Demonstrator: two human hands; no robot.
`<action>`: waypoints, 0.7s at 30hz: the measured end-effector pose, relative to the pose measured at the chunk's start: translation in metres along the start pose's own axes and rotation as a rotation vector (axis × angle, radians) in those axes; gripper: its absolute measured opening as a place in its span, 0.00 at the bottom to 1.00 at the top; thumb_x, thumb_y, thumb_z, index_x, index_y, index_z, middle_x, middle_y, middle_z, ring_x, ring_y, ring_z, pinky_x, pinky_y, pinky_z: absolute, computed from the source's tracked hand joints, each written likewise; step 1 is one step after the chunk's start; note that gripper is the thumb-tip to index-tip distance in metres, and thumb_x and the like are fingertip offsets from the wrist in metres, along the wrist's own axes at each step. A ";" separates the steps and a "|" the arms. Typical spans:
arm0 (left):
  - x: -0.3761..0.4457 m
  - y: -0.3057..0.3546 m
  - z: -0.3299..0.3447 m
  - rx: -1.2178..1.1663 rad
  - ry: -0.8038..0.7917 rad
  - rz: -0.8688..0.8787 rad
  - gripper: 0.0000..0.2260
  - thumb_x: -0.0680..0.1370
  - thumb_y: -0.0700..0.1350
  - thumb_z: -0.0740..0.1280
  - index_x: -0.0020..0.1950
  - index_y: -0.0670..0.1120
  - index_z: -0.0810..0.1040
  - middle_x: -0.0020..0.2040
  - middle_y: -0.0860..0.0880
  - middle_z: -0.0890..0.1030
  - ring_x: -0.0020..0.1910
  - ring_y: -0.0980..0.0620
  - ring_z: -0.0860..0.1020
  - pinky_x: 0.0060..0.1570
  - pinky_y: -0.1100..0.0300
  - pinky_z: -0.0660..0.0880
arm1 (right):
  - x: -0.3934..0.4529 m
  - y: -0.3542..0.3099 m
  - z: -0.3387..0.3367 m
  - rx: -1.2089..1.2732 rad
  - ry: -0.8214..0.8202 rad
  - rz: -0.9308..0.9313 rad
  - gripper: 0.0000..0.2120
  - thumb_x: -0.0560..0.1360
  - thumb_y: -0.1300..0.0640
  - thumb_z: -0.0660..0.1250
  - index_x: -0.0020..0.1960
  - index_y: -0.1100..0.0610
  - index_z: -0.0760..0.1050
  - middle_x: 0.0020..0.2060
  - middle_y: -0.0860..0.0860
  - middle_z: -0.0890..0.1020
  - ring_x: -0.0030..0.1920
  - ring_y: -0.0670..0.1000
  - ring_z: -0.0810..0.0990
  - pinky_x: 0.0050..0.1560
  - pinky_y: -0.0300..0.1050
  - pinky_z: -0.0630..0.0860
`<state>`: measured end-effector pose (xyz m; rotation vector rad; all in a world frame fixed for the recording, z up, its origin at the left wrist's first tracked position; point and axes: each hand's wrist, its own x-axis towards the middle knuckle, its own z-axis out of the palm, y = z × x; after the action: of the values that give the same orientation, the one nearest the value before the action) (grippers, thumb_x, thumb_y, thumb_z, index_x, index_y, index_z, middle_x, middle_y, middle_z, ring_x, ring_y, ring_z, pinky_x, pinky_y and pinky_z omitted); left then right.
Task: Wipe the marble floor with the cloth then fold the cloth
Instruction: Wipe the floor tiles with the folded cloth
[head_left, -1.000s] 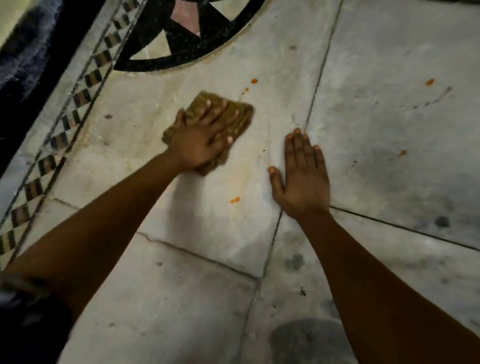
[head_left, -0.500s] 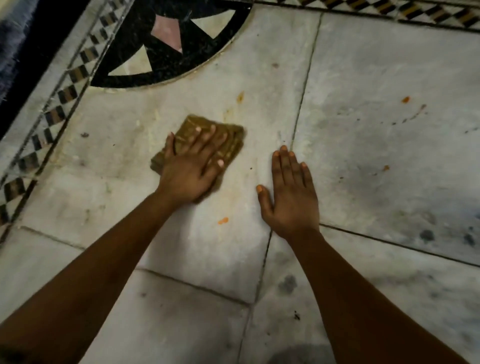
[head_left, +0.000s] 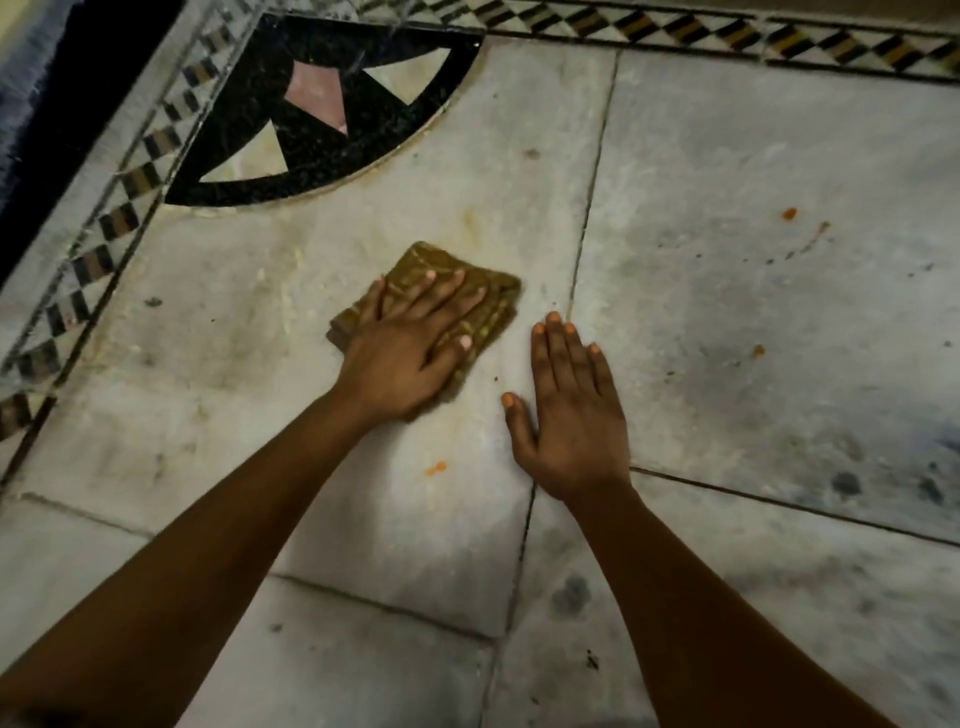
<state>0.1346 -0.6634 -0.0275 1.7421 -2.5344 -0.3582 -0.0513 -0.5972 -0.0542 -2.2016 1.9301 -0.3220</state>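
A folded mustard-brown cloth (head_left: 493, 301) lies flat on the pale marble floor (head_left: 727, 156). My left hand (head_left: 410, 348) presses down on the cloth with fingers spread, covering most of it. My right hand (head_left: 571, 410) rests flat on the bare marble just right of the cloth, fingers together, holding nothing. An orange spot (head_left: 435, 467) sits on the slab between my forearms, below the cloth. More orange spots (head_left: 789, 213) mark the right slab.
A black inlaid quarter circle with pink and cream triangles (head_left: 311, 104) fills the corner at upper left. A checkered border strip (head_left: 675, 31) runs along the top and down the left side. Dark smudges (head_left: 571, 592) and grout lines cross the slabs.
My left hand has drawn the cloth back toward me, away from the inlay. The orange spots that lay beyond the cloth are gone, leaving a faint smear. My right hand stays flat.
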 end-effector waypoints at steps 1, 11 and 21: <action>0.019 -0.004 -0.003 -0.005 0.007 -0.038 0.29 0.75 0.61 0.42 0.75 0.57 0.57 0.76 0.53 0.57 0.76 0.51 0.54 0.71 0.48 0.41 | 0.001 0.000 0.000 0.000 0.005 0.001 0.32 0.76 0.45 0.49 0.75 0.62 0.56 0.74 0.58 0.59 0.75 0.54 0.58 0.73 0.49 0.48; 0.013 0.015 0.000 -0.009 -0.001 0.036 0.29 0.76 0.60 0.44 0.76 0.52 0.55 0.76 0.47 0.58 0.75 0.47 0.56 0.72 0.47 0.46 | 0.000 0.000 0.000 0.010 0.011 0.003 0.32 0.76 0.44 0.50 0.74 0.62 0.57 0.74 0.58 0.60 0.74 0.54 0.59 0.73 0.49 0.49; 0.115 0.008 -0.004 0.030 -0.061 -0.272 0.27 0.80 0.61 0.47 0.77 0.55 0.45 0.78 0.50 0.46 0.76 0.48 0.45 0.72 0.44 0.38 | -0.001 0.000 0.001 -0.003 0.023 0.000 0.32 0.76 0.45 0.50 0.74 0.62 0.57 0.74 0.58 0.60 0.74 0.54 0.59 0.73 0.48 0.49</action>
<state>0.0856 -0.7675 -0.0324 2.1237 -2.3538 -0.3919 -0.0512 -0.5964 -0.0553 -2.2086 1.9437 -0.3467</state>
